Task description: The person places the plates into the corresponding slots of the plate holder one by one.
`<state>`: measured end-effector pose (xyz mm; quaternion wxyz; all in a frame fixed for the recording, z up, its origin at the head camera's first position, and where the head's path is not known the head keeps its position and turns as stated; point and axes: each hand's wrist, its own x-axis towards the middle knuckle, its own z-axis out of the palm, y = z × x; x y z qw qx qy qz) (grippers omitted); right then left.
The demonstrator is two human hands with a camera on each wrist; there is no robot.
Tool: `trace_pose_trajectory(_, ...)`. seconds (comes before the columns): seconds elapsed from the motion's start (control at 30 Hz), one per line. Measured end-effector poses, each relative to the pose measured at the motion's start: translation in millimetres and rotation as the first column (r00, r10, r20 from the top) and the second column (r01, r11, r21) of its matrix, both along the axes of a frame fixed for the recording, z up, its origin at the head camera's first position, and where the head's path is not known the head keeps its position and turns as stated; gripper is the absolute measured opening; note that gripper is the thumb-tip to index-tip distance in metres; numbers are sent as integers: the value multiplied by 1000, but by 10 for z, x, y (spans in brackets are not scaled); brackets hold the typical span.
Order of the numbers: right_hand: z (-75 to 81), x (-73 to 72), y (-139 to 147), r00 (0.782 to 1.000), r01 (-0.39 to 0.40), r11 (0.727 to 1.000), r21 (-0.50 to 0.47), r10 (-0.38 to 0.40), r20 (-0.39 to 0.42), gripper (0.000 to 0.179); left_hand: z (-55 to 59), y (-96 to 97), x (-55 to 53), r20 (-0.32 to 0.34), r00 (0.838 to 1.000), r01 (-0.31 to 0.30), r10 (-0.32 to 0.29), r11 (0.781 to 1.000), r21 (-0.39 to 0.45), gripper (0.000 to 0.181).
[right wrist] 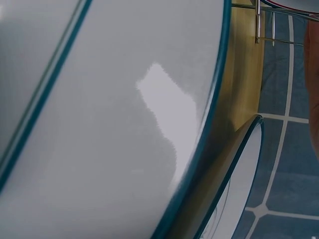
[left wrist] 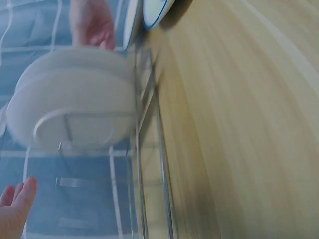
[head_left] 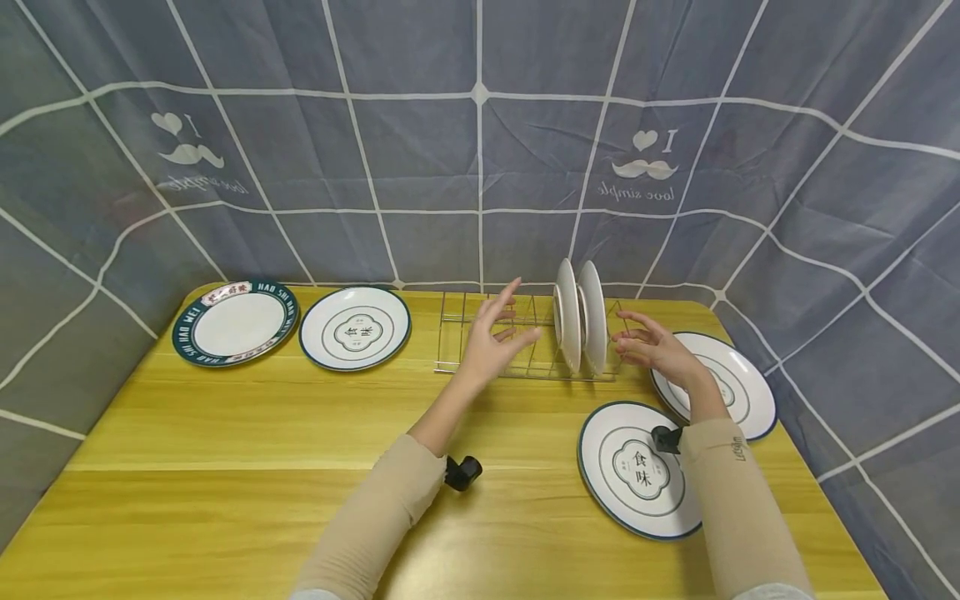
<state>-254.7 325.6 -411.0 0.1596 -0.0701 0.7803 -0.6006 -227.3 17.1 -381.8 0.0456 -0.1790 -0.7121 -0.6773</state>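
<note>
Two white plates (head_left: pixel 569 321) stand upright side by side near the right end of a wire dish rack (head_left: pixel 532 376). To their left, my left hand (head_left: pixel 489 342) hovers over the rack with fingers spread and nothing in its grasp. On the other side, my right hand (head_left: pixel 660 350) is beside the outer plate (head_left: pixel 595 321), its fingers loosely bent and holding nothing. The left wrist view shows the standing plates from their undersides (left wrist: pixel 70 99), blurred, with the right hand (left wrist: pixel 92 25) beyond them. Only an edge of the right hand (right wrist: pixel 312 84) appears in its own wrist view.
A rimmed plate with green lettering (head_left: pixel 183 333) and a white plate (head_left: pixel 322 329) lie left of the rack. Another white plate (head_left: pixel 611 492) lies in front, and one more (head_left: pixel 750 400) is under the right forearm. A grid-patterned curtain (head_left: pixel 420 150) hangs behind the wooden table (head_left: pixel 247 467).
</note>
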Motion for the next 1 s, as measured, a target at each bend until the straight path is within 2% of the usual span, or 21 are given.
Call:
trace_pose_trajectory(0.17,14,18,-12,1000,6,1000,16,-6,4,70,-14,-382,55,-12,998,-63,64,994,86,70)
trace_pose_trajectory(0.3,14,28,-15,1000,6,1000,13,-6,8,71,-82,-696,81,-21,992,-124,128,985,120,70)
trace_pose_trajectory(0.4,11,31,-6,1000,6,1000,18,-6,6,71,-164,-925,90,-47,979,-189,197,971,146,68)
trace_pose_trajectory(0.53,6,26,7,1000,6,1000,22,-6,1,70,-264,-1209,91,-71,950,-285,303,939,192,66)
trace_pose_trajectory(0.63,0,19,12,1000,2,1000,17,-2,-5,70,-306,-1400,97,-29,930,-356,367,917,181,66)
trace_pose_trajectory(0.77,-9,8,22,1000,1,1000,14,-1,-21,67,-366,-1627,97,63,900,-436,432,892,120,69)
trace_pose_trajectory(0.87,-14,-3,26,1000,3,1000,21,-2,-26,67,-420,-1771,97,131,879,-473,459,875,105,70)
trace_pose_trajectory(1.0,-18,-20,24,1000,10,1000,29,-10,-14,69,-464,-1933,110,213,855,-497,473,865,71,71)
